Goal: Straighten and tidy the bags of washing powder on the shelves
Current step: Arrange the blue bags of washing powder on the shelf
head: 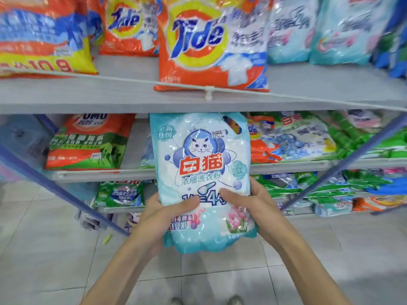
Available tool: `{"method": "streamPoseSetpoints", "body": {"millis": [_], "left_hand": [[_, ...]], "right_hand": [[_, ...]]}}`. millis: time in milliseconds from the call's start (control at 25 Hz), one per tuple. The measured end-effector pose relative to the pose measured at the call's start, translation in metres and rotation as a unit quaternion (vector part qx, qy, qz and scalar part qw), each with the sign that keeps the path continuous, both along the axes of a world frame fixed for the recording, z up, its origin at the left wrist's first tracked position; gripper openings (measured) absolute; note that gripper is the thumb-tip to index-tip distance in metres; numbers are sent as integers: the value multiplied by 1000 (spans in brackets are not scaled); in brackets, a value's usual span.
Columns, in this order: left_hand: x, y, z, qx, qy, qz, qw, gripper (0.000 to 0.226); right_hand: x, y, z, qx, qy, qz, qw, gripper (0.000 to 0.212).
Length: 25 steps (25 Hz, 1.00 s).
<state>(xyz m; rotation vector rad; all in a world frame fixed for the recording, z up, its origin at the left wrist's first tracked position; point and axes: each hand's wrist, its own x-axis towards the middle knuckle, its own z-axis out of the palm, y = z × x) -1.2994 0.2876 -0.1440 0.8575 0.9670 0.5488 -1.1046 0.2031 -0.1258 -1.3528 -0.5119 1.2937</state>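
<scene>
Facing an upper shelf (132, 100) in grey, with an orange Tide bag (198, 51) upright at its front edge, foot pressed against a white cord (207, 91) strung along the lip. Farther back to the left, a second Tide bag (125, 25); to the right, pale blue bags (290, 29). Below, on the middle shelf (308, 166), an orange-and-green bag (88, 144) leaning at the left and, at the right, a blurred heap of what look like green packs. Held upright in the air, near, in front of the middle shelf and hiding its centre: a pale blue cat bag (202, 172), top reaching the upper shelf's edge. Gripped low down by both hands: left hand (163, 214) with thumb across the front and fingers behind, right hand (248, 201) wrapped round the right edge, thumb on the front. Forearms bare, rising from the near corners over a tiled floor (44, 249) and converging on the bag.
</scene>
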Motion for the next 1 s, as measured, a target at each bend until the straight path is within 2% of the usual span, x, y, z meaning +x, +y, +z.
{"method": "streamPoseSetpoints", "body": {"millis": [80,240,480,640,800,920,1000], "left_hand": [[20,-13,20,25,15,-10,1000,57],[70,-33,57,87,29,-32,995,69],[153,-48,121,193,-41,-28,980,36],[197,-45,149,237,-41,-18,970,15],[231,-22,167,237,-34,2,971,50],[253,4,181,232,-56,7,971,42],[270,28,191,225,-67,14,972,41]], "right_hand": [[14,-26,19,15,2,-15,1000,46],[54,-64,47,57,23,-52,997,42],[132,-81,101,146,-22,-69,987,39],[182,-68,129,178,-93,-83,976,45],[218,-38,151,190,-114,-84,972,66],[239,-5,164,196,-99,-87,972,70],[254,20,175,205,-93,-89,970,65]]}}
